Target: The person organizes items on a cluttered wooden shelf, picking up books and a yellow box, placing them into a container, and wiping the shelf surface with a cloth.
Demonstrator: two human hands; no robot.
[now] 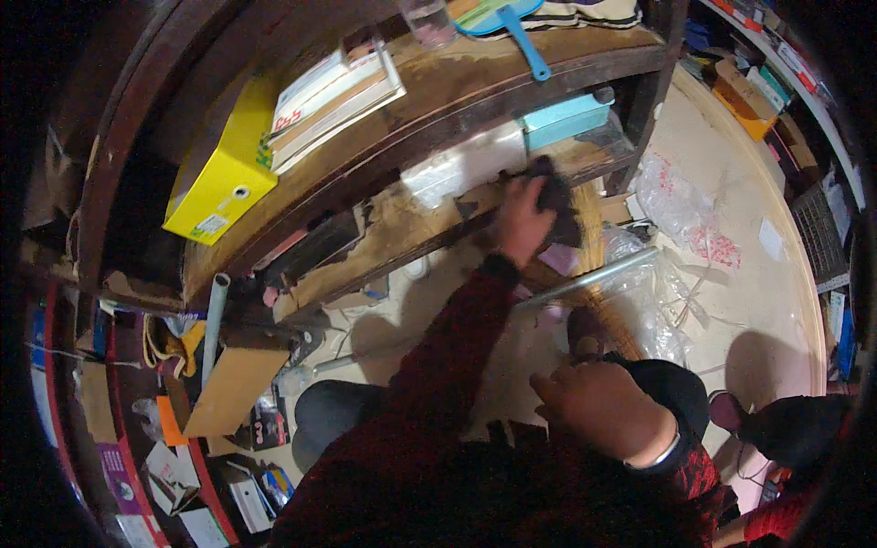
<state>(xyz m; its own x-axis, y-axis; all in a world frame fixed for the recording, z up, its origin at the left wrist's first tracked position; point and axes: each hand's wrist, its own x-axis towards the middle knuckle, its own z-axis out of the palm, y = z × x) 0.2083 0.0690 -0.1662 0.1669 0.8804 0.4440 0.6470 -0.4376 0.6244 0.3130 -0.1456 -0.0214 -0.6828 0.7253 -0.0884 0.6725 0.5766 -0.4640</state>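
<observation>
My left hand (pixel 524 222) reaches forward to the lower wooden shelf (pixel 384 236), its fingers on a bunched dark cloth (pixel 563 212) at the shelf's front edge. Behind it on that shelf lie a white plastic-like packet (pixel 466 164) and a light-blue box (pixel 569 122). My right hand (pixel 603 407), with a metal bangle at the wrist, is over my right knee. Its fingers are loosely bent, and the palm side is hidden. Below the cloth, a straw broom (pixel 590 236) and a metal pipe (pixel 596 275) cross near the floor.
The upper shelf holds a yellow box file (pixel 223 171), stacked papers (pixel 336 103), a clear container (pixel 428 24) and a blue hand fan (pixel 524 41). Clear plastic wrap (pixel 675 198) litters the floor. A cardboard box (pixel 236 390) stands left. Another person's knee (pixel 795 428) is at right.
</observation>
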